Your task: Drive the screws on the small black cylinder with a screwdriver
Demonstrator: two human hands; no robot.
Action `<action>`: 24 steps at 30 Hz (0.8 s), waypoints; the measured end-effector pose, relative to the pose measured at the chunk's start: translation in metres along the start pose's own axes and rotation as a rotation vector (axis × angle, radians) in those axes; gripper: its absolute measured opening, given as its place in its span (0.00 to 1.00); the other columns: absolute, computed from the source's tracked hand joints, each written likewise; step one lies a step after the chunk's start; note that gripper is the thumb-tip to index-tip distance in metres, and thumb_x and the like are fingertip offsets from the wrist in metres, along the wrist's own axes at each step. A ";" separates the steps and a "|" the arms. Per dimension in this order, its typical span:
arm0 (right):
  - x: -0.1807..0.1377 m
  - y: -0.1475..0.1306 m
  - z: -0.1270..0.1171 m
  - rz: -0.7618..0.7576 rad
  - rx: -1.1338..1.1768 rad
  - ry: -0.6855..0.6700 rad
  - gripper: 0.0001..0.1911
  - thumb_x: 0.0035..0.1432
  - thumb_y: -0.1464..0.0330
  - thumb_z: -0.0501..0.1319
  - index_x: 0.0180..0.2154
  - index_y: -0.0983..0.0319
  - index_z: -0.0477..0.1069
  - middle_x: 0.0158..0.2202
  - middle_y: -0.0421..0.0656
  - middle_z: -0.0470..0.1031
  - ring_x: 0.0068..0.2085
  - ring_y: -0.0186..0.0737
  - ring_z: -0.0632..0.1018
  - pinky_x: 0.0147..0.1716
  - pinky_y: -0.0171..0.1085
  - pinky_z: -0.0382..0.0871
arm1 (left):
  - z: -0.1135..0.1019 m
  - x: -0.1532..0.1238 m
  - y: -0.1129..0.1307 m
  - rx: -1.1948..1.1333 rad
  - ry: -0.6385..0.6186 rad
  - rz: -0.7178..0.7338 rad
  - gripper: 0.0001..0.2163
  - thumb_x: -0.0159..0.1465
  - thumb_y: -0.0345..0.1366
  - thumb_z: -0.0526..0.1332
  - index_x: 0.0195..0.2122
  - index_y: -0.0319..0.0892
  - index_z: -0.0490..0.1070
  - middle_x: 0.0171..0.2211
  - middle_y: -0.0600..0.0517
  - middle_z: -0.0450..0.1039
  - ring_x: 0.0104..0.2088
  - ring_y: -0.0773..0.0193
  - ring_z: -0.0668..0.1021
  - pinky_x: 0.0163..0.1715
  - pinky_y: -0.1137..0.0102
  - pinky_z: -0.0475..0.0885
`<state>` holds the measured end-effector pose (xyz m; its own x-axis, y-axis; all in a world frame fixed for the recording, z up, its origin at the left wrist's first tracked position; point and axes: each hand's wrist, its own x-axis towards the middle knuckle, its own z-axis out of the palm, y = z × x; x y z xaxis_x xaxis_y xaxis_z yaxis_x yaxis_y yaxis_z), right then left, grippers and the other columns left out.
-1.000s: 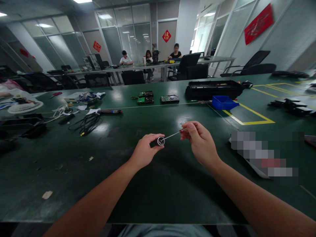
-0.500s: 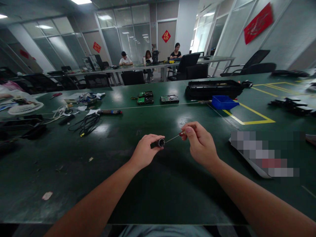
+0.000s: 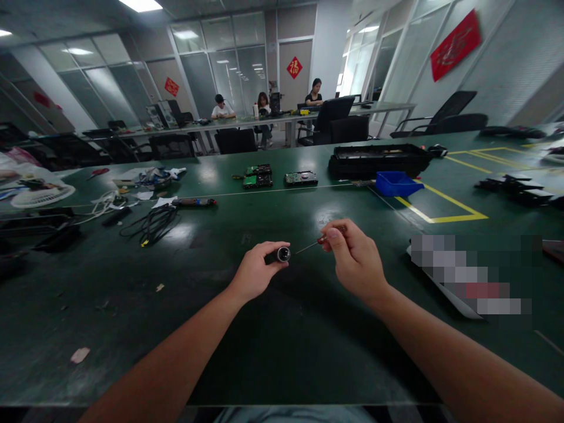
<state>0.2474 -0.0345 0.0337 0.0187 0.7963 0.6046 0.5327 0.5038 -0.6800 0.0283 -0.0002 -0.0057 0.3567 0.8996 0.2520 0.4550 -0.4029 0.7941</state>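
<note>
Over the green table (image 3: pixel 247 364), my left hand (image 3: pixel 255 273) grips a small dark cylinder (image 3: pixel 283 254) between thumb and fingers. The cylinder's round open end, with a pale rim, faces right and toward me; the rest is hidden in my palm. My right hand (image 3: pixel 356 255) is closed around the reddish handle of a screwdriver (image 3: pixel 311 245). Its thin metal shaft points left and down at the cylinder's open end, and a small gap shows between the tip and the rim.
Circuit-board drives (image 3: pixel 301 177) lie ahead, with a black housing (image 3: pixel 381 160) and a blue tray (image 3: pixel 398 184) at the right. A black cable (image 3: pixel 152 226) and a dark rod-shaped tool (image 3: pixel 194 202) lie left. Several people sit at a far desk.
The screwdriver tip has come slightly away from the cylinder's end. My left hand and the cylinder have shifted a little left; the whole view has also moved slightly.
</note>
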 end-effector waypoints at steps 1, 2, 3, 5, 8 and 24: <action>-0.001 0.000 0.000 -0.012 0.014 0.010 0.10 0.70 0.62 0.52 0.40 0.58 0.69 0.30 0.40 0.76 0.31 0.38 0.78 0.32 0.38 0.69 | 0.000 0.000 0.000 0.000 0.002 0.004 0.19 0.60 0.28 0.67 0.52 0.51 0.75 0.52 0.51 0.75 0.54 0.56 0.74 0.59 0.56 0.64; -0.002 -0.001 0.000 -0.026 0.031 0.011 0.09 0.70 0.63 0.52 0.42 0.58 0.68 0.30 0.41 0.77 0.31 0.39 0.79 0.32 0.38 0.70 | 0.000 0.000 0.000 0.000 0.005 0.010 0.19 0.60 0.28 0.68 0.52 0.51 0.75 0.51 0.51 0.75 0.54 0.56 0.74 0.59 0.56 0.64; -0.003 -0.001 0.000 -0.043 0.048 0.000 0.09 0.70 0.63 0.52 0.43 0.58 0.68 0.31 0.41 0.77 0.32 0.39 0.79 0.32 0.39 0.71 | 0.000 0.000 -0.001 0.000 0.007 0.018 0.19 0.60 0.28 0.68 0.52 0.51 0.75 0.51 0.51 0.76 0.53 0.56 0.75 0.59 0.57 0.64; -0.004 -0.001 0.000 -0.081 0.053 -0.057 0.08 0.70 0.64 0.52 0.44 0.58 0.68 0.32 0.42 0.78 0.33 0.40 0.80 0.33 0.39 0.71 | 0.001 0.001 -0.001 0.001 0.007 0.033 0.19 0.60 0.29 0.68 0.52 0.51 0.75 0.50 0.51 0.76 0.53 0.56 0.75 0.58 0.57 0.65; -0.004 -0.001 0.001 -0.100 0.011 -0.111 0.08 0.70 0.64 0.52 0.43 0.58 0.68 0.33 0.42 0.79 0.34 0.40 0.81 0.33 0.38 0.71 | 0.002 0.001 -0.002 -0.006 0.004 0.038 0.19 0.60 0.29 0.68 0.52 0.51 0.75 0.50 0.51 0.76 0.53 0.57 0.75 0.58 0.57 0.65; -0.004 -0.002 0.000 -0.162 -0.028 -0.162 0.06 0.69 0.66 0.53 0.44 0.58 0.67 0.33 0.42 0.78 0.32 0.40 0.79 0.31 0.37 0.68 | 0.002 0.002 -0.003 -0.049 -0.010 0.022 0.19 0.59 0.27 0.68 0.50 0.50 0.76 0.49 0.52 0.76 0.51 0.58 0.76 0.57 0.59 0.65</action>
<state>0.2460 -0.0383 0.0325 -0.2038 0.7503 0.6289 0.5414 0.6216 -0.5661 0.0293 0.0028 -0.0081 0.3744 0.8886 0.2649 0.4062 -0.4140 0.8146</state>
